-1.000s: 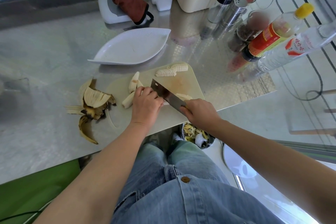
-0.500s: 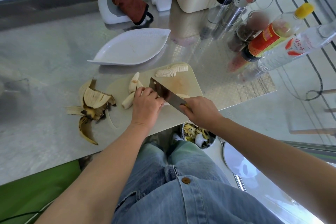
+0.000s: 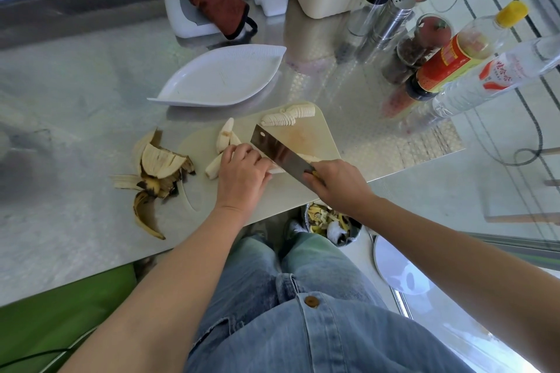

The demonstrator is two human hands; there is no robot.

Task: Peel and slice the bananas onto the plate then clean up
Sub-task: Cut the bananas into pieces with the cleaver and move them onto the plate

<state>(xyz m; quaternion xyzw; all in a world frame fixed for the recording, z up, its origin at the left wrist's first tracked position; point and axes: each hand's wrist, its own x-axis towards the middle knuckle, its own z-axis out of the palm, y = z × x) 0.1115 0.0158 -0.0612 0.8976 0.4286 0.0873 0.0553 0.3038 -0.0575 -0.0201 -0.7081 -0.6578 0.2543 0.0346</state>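
Since a second ago the knife [image 3: 280,152] has shifted a little toward the left hand [image 3: 242,174], its blade now close against the knuckles, while the rest of the scene lies as it did. The right hand [image 3: 339,186] is closed around the knife's handle, and the blade stands on a peeled banana [image 3: 306,158] lying across the cutting board [image 3: 303,136]. The left hand is curled down over that banana, pinning it to the board. More peeled pieces [image 3: 225,136] lie just beyond the left hand, and a row of cut slices [image 3: 288,116] sits at the board's far edge. The white plate [image 3: 222,77] stands beyond the board with nothing on it. Banana peels [image 3: 157,171] lie on the steel table [image 3: 75,100], left of the board.
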